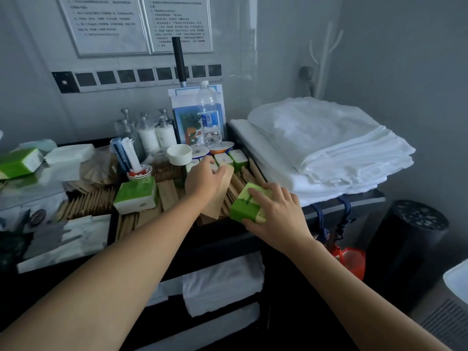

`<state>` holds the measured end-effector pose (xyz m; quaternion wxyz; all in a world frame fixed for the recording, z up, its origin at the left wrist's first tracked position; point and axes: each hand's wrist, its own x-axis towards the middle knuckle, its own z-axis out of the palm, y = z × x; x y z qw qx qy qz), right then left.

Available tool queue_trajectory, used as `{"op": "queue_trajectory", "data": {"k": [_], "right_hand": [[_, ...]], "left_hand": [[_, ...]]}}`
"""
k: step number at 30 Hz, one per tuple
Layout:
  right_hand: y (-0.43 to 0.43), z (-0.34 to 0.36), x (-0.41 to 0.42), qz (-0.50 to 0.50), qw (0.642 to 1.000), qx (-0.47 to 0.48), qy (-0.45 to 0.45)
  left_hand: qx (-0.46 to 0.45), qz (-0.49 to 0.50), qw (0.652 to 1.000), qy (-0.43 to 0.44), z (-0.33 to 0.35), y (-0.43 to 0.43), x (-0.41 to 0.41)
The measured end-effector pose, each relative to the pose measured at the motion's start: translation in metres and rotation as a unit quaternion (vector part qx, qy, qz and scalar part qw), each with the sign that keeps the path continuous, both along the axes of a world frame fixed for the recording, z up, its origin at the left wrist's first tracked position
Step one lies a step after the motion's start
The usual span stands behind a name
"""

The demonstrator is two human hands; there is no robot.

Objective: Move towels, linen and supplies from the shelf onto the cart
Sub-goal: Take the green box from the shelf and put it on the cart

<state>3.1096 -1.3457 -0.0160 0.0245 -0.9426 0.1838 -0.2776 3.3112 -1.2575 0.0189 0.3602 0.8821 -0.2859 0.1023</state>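
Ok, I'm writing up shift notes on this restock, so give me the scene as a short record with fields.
place: cart, top tray crowded with supplies
left hand: reaches among brown paper packets beside a row of small green boxes; grip unclear
right hand: grips a green tissue pack at the tray's front right
linen: folded white linen stacked on the cart's right side
back of tray: water bottle and pump bottles, upright
lower shelf: folded white towels
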Motion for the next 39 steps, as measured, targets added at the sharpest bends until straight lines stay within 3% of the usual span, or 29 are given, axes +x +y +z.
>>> {"op": "queue_trajectory", "data": {"k": [4, 10, 16, 24, 28, 34, 39], "right_hand": [[-0.001, 0.001, 0.004, 0.01, 1.0, -0.006, 0.004], [0.006, -0.001, 0.006, 0.007, 1.0, -0.004, -0.002], [0.016, 0.003, -0.001, -0.009, 1.0, -0.007, 0.002], [0.023, 0.004, -0.028, -0.031, 0.999, -0.009, 0.021], [0.027, 0.002, -0.045, -0.043, 0.998, -0.006, 0.035], [0.036, -0.008, -0.059, -0.051, 0.996, -0.006, 0.069], [0.041, -0.011, -0.063, -0.055, 0.996, 0.003, 0.074]], "left_hand": [[0.0, -0.065, 0.996, 0.065, -0.015, 0.012, 0.007], [0.089, -0.184, 0.978, 0.038, -0.014, 0.057, 0.011], [0.188, -0.197, 0.962, 0.0, -0.014, 0.063, 0.011], [0.057, -0.173, 0.98, 0.074, -0.016, 0.037, -0.002], [-0.038, -0.098, 0.993, 0.053, -0.018, 0.027, -0.011], [0.083, -0.233, 0.969, 0.011, -0.027, 0.03, -0.021], [0.167, -0.238, 0.953, -0.086, -0.03, 0.034, -0.018]]}}
